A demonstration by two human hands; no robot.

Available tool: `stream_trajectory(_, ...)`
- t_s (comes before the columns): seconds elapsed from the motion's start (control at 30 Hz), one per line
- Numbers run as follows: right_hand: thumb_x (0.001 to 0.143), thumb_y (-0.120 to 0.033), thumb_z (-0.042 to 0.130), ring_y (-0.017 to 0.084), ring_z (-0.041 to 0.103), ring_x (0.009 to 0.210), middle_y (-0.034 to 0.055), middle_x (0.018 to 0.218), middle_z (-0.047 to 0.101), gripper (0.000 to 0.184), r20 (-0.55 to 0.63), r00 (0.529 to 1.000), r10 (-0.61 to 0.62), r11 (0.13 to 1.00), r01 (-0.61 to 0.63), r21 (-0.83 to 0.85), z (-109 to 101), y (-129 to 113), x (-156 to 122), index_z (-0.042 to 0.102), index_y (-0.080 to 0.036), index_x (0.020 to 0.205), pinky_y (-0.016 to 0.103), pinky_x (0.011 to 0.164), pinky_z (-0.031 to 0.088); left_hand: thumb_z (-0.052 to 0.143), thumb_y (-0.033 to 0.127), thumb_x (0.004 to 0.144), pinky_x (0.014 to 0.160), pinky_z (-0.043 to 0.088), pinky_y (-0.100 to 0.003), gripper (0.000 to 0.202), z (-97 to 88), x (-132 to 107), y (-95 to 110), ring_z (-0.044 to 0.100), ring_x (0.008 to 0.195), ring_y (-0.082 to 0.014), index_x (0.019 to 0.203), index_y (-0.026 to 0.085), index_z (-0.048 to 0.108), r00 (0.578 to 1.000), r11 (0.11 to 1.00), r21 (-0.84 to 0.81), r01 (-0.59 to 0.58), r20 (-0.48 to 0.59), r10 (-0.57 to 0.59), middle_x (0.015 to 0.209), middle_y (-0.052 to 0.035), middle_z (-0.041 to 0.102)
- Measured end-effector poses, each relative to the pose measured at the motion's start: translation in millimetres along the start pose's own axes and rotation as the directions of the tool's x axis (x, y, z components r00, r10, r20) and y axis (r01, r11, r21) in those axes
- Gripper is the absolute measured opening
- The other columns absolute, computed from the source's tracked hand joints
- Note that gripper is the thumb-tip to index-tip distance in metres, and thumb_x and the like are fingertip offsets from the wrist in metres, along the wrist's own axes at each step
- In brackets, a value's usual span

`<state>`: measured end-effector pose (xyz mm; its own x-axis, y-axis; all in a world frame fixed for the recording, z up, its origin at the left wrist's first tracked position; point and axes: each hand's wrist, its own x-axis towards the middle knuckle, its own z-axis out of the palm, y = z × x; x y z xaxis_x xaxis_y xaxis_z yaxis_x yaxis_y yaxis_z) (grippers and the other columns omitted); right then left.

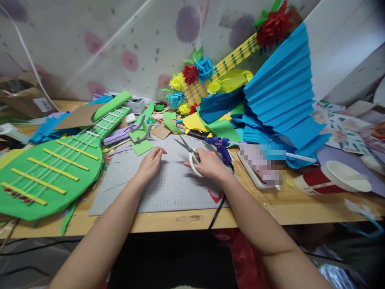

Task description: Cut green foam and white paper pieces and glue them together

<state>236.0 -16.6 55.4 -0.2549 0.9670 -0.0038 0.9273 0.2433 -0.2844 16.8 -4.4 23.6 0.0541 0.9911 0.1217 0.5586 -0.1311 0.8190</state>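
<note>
My right hand (209,163) grips a pair of scissors (195,163) by their white handles, the dark blades parted and pointing up and left over the cutting mat (168,188). Just beyond its fingers a blue glue gun (221,147) rests near the mat's right edge. Over the left half of the mat is my left hand (151,163), its fingers curled in; whether anything is pinched there is hidden. Near its fingertips lies a green paper piece (142,147). A small red scrap (214,196) sits at the mat's lower right.
To the left lies a green paper-covered lute shape (57,168) with yellow strips and white strings. Paper flowers (191,75) decorate a yellow stringed instrument behind. Pleated blue paper (282,96) rises at right, near a tipped red-and-white cup (323,180). Scraps crowd the mat's back edge.
</note>
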Motion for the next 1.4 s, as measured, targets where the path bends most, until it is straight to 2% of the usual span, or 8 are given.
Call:
stream_trajectory(0.17, 0.072, -0.064, 0.051, 0.025, 0.054, 0.096, 0.0125, 0.102, 0.06, 0.055, 0.01, 0.983, -0.186, 0.983, 0.186, -0.011, 7.3, -6.2, -2.5, 0.052, -0.017, 0.101, 0.033, 0.08, 0.034, 0.039, 0.033, 0.077, 0.054, 0.034, -0.024, 0.025, 10.7, -4.8, 4.9, 0.041, 0.054, -0.0119, 0.078, 0.017, 0.059, 0.995, 0.985, -0.171, -0.008, 0.096, 0.024, 0.056, 0.0026, 0.044)
stream_trajectory(0.3, 0.071, -0.065, 0.051, 0.026, 0.052, 0.099, 0.0138, 0.105, 0.058, 0.061, -0.045, 0.967, -0.252, 0.967, 0.251, -0.033, 16.9, -10.5, -1.2, 0.051, -0.015, 0.107, 0.037, 0.085, 0.03, 0.042, 0.028, 0.072, 0.056, 0.033, -0.024, 0.015, 15.9, -9.8, 13.4, 0.038, 0.055, -0.0112, 0.063, 0.018, 0.049, 0.984, 0.966, -0.256, -0.038, 0.16, 0.081, 0.056, 0.0029, 0.04)
stream_trajectory(0.4, 0.072, -0.065, 0.05, 0.027, 0.051, 0.099, 0.0145, 0.105, 0.057, 0.063, -0.068, 0.964, -0.256, 0.966, 0.253, -0.045, 19.8, -11.7, -0.5, 0.051, -0.014, 0.108, 0.038, 0.086, 0.03, 0.042, 0.027, 0.071, 0.055, 0.033, -0.024, 0.012, 14.5, -11.0, 16.9, 0.035, 0.054, -0.011, 0.062, 0.019, 0.044, 0.979, 0.958, -0.287, -0.019, 0.188, 0.076, 0.054, 0.0035, 0.036)
stream_trajectory(0.6, 0.073, -0.065, 0.049, 0.026, 0.051, 0.098, 0.0137, 0.103, 0.058, 0.061, -0.073, 0.961, -0.268, 0.963, 0.266, -0.042, 21.1, -10.1, -1.2, 0.051, -0.013, 0.107, 0.037, 0.087, 0.031, 0.042, 0.025, 0.073, 0.055, 0.034, -0.024, 0.011, 12.6, -8.0, 16.2, 0.035, 0.053, -0.0105, 0.066, 0.019, 0.047, 0.972, 0.957, -0.289, -0.014, 0.222, 0.081, 0.054, 0.0042, 0.036)
stream_trajectory(0.77, 0.074, -0.066, 0.048, 0.026, 0.052, 0.095, 0.0143, 0.101, 0.058, 0.061, -0.064, 0.966, -0.252, 0.967, 0.25, -0.04, 20.8, -14.0, -2.9, 0.052, -0.013, 0.104, 0.035, 0.083, 0.035, 0.04, 0.022, 0.071, 0.061, 0.038, -0.026, 0.013, 13.1, -6.6, 15.0, 0.042, 0.06, -0.0125, 0.061, 0.018, 0.046, 0.973, 0.973, -0.224, -0.047, 0.211, 0.096, 0.06, 0.0012, 0.045)
stream_trajectory(0.9, 0.073, -0.066, 0.049, 0.025, 0.053, 0.093, 0.0141, 0.099, 0.058, 0.061, -0.06, 0.97, -0.237, 0.971, 0.235, -0.037, 19.5, -16.4, -3.8, 0.053, -0.013, 0.104, 0.035, 0.082, 0.036, 0.041, 0.021, 0.07, 0.069, 0.041, -0.028, 0.012, 11.6, -7.8, 18.9, 0.048, 0.069, -0.0148, 0.067, 0.018, 0.053, 0.976, 0.971, -0.234, -0.038, 0.202, 0.087, 0.066, -0.0002, 0.051)
stream_trajectory(1.13, 0.073, -0.066, 0.049, 0.025, 0.052, 0.093, 0.0136, 0.1, 0.058, 0.059, -0.051, 0.971, -0.235, 0.972, 0.234, -0.027, 19.1, -16.0, -3.4, 0.052, -0.014, 0.103, 0.035, 0.081, 0.036, 0.042, 0.02, 0.069, 0.057, 0.038, -0.024, 0.007, 12.6, -8.4, 17.4, 0.041, 0.057, -0.0114, 0.062, 0.019, 0.042, 0.982, 0.966, -0.258, 0.01, 0.184, 0.039, 0.055, 0.0033, 0.04)
stream_trajectory(1.4, 0.076, -0.067, 0.043, 0.026, 0.056, 0.093, 0.0144, 0.101, 0.061, 0.058, -0.007, 0.982, -0.19, 0.981, 0.19, -0.031, 16.1, -25.9, -5.1, 0.053, -0.015, 0.1, 0.035, 0.079, 0.038, 0.044, 0.025, 0.072, 0.074, 0.042, -0.029, 0.011, 10.1, -7.0, 19.1, 0.053, 0.071, -0.0149, 0.068, 0.018, 0.052, 0.99, 0.971, -0.24, 0.019, 0.139, 0.015, 0.067, 0.0006, 0.056)
